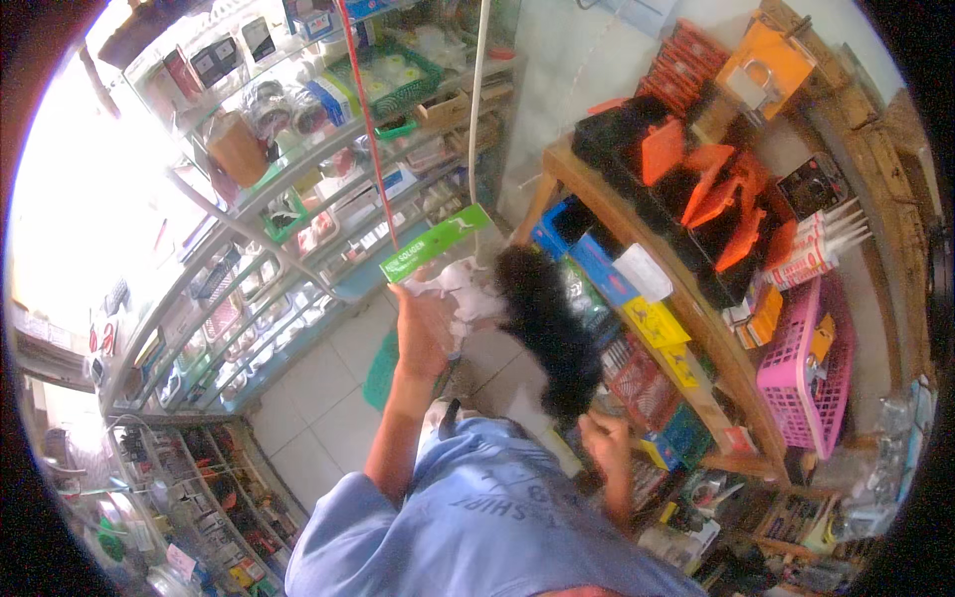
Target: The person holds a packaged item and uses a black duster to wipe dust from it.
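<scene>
My left hand (421, 328) grips the near left part of a clear plastic pack, its thumb by the corner of a green header card (436, 245). White pieces (474, 291) show through the plastic; what they are I cannot tell. The card bears writing. To the right, my right hand (608, 444) is closed around the near end of a black fluffy duster (548, 336). The duster's bushy head points away from me, beside the pack and in front of a wooden shelf unit. Its handle is mostly hidden by my fingers.
Glass display shelves (298, 231) with small goods curve along the left. A red cord (365, 119) and a white cable (475, 104) hang ahead. On the wooden shelf unit (634, 239) stand orange-lidded black bins (701, 179) and a pink basket (806, 380). A green object (380, 373) sits on the tiled floor.
</scene>
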Demonstrator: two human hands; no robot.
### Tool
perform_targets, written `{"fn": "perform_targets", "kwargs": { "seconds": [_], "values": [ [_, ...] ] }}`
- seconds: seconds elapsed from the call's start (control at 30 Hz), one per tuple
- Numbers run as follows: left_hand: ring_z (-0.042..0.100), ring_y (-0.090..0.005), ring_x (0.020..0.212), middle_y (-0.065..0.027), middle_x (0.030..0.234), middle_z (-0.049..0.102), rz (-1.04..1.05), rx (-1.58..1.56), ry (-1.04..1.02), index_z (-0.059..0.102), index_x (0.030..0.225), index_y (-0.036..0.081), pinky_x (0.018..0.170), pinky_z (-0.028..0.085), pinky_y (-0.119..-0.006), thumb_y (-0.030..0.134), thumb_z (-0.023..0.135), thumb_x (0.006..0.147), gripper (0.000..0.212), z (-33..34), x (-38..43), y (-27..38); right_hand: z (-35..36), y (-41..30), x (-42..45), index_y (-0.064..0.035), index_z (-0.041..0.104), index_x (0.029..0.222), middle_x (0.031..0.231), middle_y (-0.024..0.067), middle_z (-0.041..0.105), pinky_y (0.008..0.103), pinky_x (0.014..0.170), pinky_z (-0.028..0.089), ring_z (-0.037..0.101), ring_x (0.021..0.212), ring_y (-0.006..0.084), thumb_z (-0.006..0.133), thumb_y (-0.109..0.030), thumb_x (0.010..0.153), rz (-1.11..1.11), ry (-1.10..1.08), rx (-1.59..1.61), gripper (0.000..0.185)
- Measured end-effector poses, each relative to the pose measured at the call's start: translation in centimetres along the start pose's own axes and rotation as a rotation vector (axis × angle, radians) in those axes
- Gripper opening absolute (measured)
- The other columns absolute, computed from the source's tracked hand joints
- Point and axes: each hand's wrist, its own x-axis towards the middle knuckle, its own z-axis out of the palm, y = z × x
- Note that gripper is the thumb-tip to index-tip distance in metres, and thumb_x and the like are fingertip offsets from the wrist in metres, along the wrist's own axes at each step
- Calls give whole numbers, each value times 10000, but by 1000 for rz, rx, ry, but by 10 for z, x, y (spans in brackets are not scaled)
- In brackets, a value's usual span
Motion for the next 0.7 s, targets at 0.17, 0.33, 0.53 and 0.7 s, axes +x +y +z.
{"fn": "perform_targets", "kwargs": {
  "seconds": [0.17, 0.33, 0.53, 0.7],
  "values": [
    [503, -273, 1049, -145, 1220, 471, 99, 534, 627, 264, 1400, 107, 891, 430, -392, 617, 222, 903, 714, 27, -4, -6, -14, 0, -6, 19, 606, 759, 552, -32, 492, 245, 431, 332, 422, 481, 46, 658, -143, 830, -193, 7, -149, 185],
    [530, -259, 969, -140, 1163, 518, 145, 586, 660, 361, 1324, 80, 832, 447, -380, 592, 257, 914, 665, 30, -10, -1, -27, 9, -13, 43, 646, 830, 628, 25, 588, 253, 478, 395, 504, 523, 73, 689, -141, 798, -132, 9, -167, 192],
    [479, -184, 841, -43, 956, 489, 116, 564, 803, 371, 1346, 90, 775, 417, -342, 566, 280, 924, 642, 20, -34, 9, -36, 29, -17, 71, 659, 910, 795, 156, 680, 289, 696, 483, 639, 758, 175, 716, -151, 759, -183, 37, -311, 274],
    [421, -148, 680, -5, 733, 431, 148, 564, 877, 460, 1221, 71, 673, 391, -311, 557, 326, 920, 586, 46, -25, 0, -32, 23, -27, 82, 653, 896, 744, 121, 663, 274, 651, 471, 596, 689, 136, 713, -157, 768, -70, 22, -239, 278]
  ]
}}
